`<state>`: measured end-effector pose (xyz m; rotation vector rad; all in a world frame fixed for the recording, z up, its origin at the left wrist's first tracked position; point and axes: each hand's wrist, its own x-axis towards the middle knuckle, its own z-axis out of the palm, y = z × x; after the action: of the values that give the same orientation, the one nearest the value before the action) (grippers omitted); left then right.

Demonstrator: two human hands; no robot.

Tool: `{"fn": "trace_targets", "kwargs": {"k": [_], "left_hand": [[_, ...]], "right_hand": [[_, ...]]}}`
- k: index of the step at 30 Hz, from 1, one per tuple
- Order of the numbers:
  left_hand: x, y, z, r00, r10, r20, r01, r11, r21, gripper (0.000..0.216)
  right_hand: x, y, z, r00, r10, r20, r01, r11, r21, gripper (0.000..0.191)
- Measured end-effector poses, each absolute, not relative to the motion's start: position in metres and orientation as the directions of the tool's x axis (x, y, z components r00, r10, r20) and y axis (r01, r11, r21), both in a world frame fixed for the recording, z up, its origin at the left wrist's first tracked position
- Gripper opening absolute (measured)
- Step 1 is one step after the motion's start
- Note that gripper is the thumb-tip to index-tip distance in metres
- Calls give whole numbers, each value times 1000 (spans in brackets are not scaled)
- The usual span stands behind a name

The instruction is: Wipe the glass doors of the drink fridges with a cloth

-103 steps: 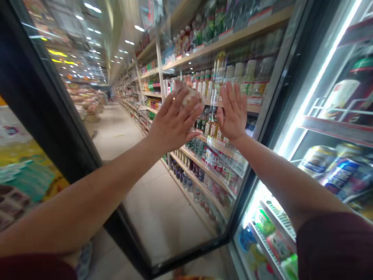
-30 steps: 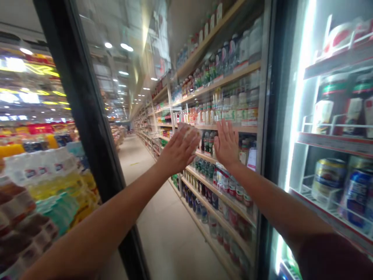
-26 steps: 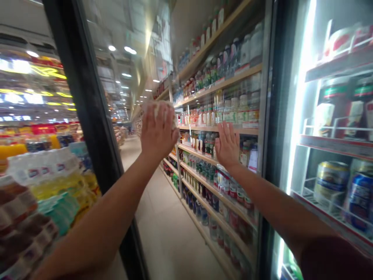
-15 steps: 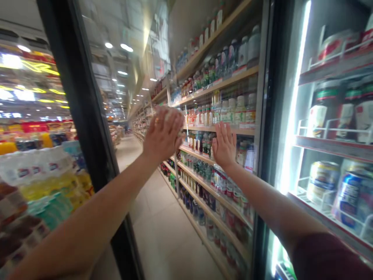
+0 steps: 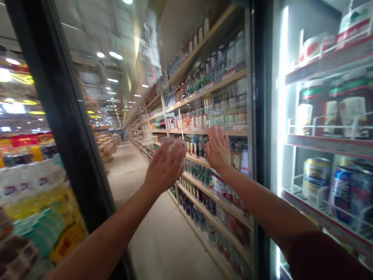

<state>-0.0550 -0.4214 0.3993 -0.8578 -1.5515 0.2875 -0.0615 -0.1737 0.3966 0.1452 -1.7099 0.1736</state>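
An open glass cooler door (image 5: 62,112) with a black frame stands in front of me. My left hand (image 5: 163,169) presses a crumpled pale cloth (image 5: 175,147) against its pane; motion smears the fingers, and most of the cloth is hidden. To the right, my right hand (image 5: 218,149) lies flat on the same glass, fingers stretched out, holding nothing. Both arms are extended forward.
At right, the lit cooler has wire-fronted shelves with cans (image 5: 317,177) and dark bottles (image 5: 354,103). Through the glass, bottle shelves (image 5: 204,93) line an aisle floor (image 5: 157,249). Packs of yellow drinks (image 5: 37,194) are stacked at left.
My left hand has slid down the glass with the cloth. My right hand stays flat on the pane. The whole view has shifted slightly leftward.
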Motion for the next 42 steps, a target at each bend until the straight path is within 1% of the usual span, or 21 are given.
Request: {"fn": "trace_targets", "kwargs": {"k": [2, 4, 6, 8, 10, 12, 14, 16, 17, 20, 22, 25, 27, 28, 30, 32, 34, 36, 38, 40, 42], "left_hand": [[-57, -428, 419, 65, 473, 879, 325, 823, -466, 75], [-57, -425, 418, 73, 405, 912, 336, 851, -405, 77], [-55, -417, 399, 83, 572, 816, 380, 738, -557, 77], [-52, -414, 379, 87, 775, 626, 414, 543, -730, 72], [-50, -420, 374, 45, 809, 586, 417, 518, -747, 68], [-49, -432, 386, -2, 669, 744, 378, 689, -618, 69], [-48, -444, 398, -9, 449, 893, 330, 845, -422, 74], [-46, -447, 396, 5, 342, 940, 318, 890, -326, 78], [-45, -446, 388, 13, 384, 923, 333, 869, -366, 79], [-42, -443, 359, 33, 696, 717, 403, 648, -647, 74], [-40, -449, 356, 14, 738, 675, 409, 612, -677, 71], [-40, -467, 383, -3, 478, 878, 346, 825, -448, 75], [-40, -472, 399, 22, 307, 952, 319, 900, -298, 78], [-40, -469, 401, 38, 276, 960, 318, 908, -273, 79], [-41, -456, 390, 53, 395, 917, 350, 853, -388, 81], [-43, -442, 373, 61, 636, 769, 401, 690, -602, 78], [-44, -436, 369, 56, 753, 656, 416, 579, -701, 72], [-45, -442, 386, 53, 656, 753, 375, 686, -624, 71], [-46, -451, 413, 66, 434, 899, 346, 835, -428, 73], [-47, -453, 429, 60, 260, 964, 359, 895, -264, 75], [-46, -441, 420, 64, 270, 961, 361, 891, -274, 77]], "right_hand": [[-62, -173, 396, -134, 3, 991, -184, 983, -28, 57], [-63, -173, 395, -126, 2, 992, -179, 984, -25, 58], [-63, -172, 395, -122, 1, 992, -182, 983, -24, 59], [-64, -172, 394, -112, -3, 994, -190, 982, -18, 61], [-65, -172, 394, -106, -5, 994, -194, 981, -15, 61], [-65, -171, 394, -105, -5, 994, -194, 981, -16, 61], [-65, -171, 394, -108, -3, 994, -192, 981, -18, 60], [-65, -170, 393, -105, 0, 994, -190, 982, -20, 60], [-65, -170, 393, -101, -1, 995, -190, 982, -18, 59], [-66, -168, 393, -98, -9, 995, -196, 981, -10, 60], [-66, -168, 393, -103, -11, 995, -204, 979, -10, 61], [-64, -169, 394, -107, -2, 994, -208, 978, -20, 62], [-62, -170, 395, -109, 7, 994, -199, 980, -29, 61], [-62, -170, 395, -116, 12, 993, -192, 981, -34, 61], [-61, -171, 396, -135, 14, 991, -177, 984, -38, 61], [-60, -171, 396, -148, 13, 989, -162, 986, -37, 61], [-61, -171, 396, -146, 8, 989, -150, 988, -30, 61], [-61, -171, 396, -141, 6, 990, -141, 990, -26, 60], [-61, -170, 396, -140, 4, 990, -129, 991, -22, 60], [-61, -170, 396, -139, 6, 990, -114, 993, -22, 60], [-61, -170, 396, -137, 9, 990, -106, 994, -24, 59]]}}
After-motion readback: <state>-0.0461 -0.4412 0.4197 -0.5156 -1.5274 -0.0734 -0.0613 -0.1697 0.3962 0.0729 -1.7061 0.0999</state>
